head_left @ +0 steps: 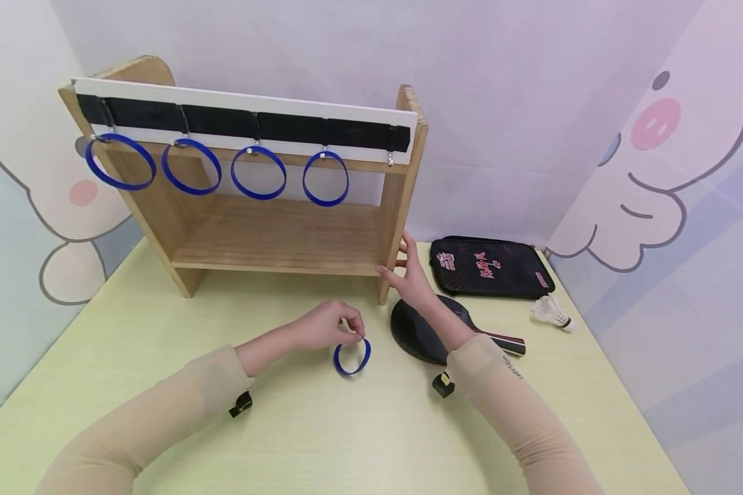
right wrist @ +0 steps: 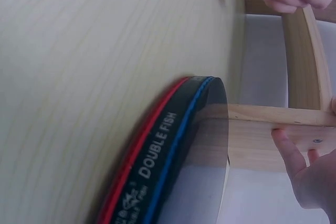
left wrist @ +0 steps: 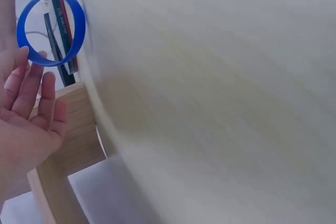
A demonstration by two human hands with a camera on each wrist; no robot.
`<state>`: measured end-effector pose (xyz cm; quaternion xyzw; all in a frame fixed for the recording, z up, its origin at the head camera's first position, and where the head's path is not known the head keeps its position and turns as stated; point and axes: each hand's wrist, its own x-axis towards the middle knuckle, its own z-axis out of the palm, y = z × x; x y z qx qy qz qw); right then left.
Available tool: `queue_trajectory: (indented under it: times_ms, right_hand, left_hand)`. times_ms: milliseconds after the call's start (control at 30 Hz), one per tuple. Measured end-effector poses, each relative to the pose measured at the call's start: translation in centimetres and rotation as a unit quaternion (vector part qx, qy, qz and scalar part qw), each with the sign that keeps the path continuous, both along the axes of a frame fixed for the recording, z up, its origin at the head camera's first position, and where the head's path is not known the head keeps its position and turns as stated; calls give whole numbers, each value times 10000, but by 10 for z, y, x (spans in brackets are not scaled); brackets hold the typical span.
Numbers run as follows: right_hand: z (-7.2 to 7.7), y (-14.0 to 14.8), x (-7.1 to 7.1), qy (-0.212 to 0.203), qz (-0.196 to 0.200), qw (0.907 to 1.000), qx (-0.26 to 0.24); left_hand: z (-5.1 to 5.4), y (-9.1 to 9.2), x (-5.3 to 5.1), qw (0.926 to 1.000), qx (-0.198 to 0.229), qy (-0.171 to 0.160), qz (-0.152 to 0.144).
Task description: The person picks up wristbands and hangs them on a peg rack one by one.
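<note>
Between thumb and fingertips, my left hand [head_left: 329, 325] pinches a blue ring [head_left: 352, 359] just in front of the wooden rack. The same ring [left wrist: 79, 22] stands out from the fingertips in the left wrist view. My right hand [head_left: 413, 278] touches the right side panel of the wooden rack [head_left: 285, 265], its thumb at the front edge and its fingers along the outer face. Several blue rings [head_left: 258, 195] hang from hooks on the rack's black strip [head_left: 223, 121]. The rightmost hook [head_left: 391, 158] bears no ring.
Under my right forearm lies a black table tennis bat [head_left: 417, 333]. Behind it is a black zipped case [head_left: 492, 268], with a shuttlecock [head_left: 552, 313] to the right. Curtains with cartoon prints [head_left: 687, 137] surround the pale yellow table [head_left: 371, 440].
</note>
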<state>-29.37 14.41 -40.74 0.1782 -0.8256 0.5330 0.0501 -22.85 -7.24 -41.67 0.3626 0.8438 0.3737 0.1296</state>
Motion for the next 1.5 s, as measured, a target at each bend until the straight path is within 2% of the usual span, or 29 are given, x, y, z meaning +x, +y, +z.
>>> queue_trajectory:
  times_ms: [167, 333, 433, 667, 933, 1100, 1200, 1500]
  right_hand:
    - [1, 0, 0, 6, 10, 10000, 15]
    - [2, -1, 1, -69, -14, 10000, 54]
    - [5, -1, 3, -125, -3, 9999, 41]
    - [29, -7, 23, -127, 128, 9998, 11]
    - [31, -7, 24, -176, 149, 9997, 8]
    - [30, -6, 23, -193, 175, 9997, -1]
    - [30, -5, 23, -150, 210, 9997, -52]
    - [29, -6, 24, -15, 229, 9995, -230]
  left_hand:
    - [8, -3, 3, 10000, 65, -22, -21]
    - [21, -6, 7, 10000, 64, 6, 72]
    - [30, -7, 9, 9998, 115, 26, 174]
    - [51, -9, 11, 9985, 367, 98, 392]
    - [79, -9, 16, 9948, 647, -22, 781]
    - [101, -9, 21, 9900, 962, -75, 1031]
    - [114, -9, 22, 9857, 1152, 0, 1227]
    - [144, -12, 23, 9664, 1817, 213, 1806]
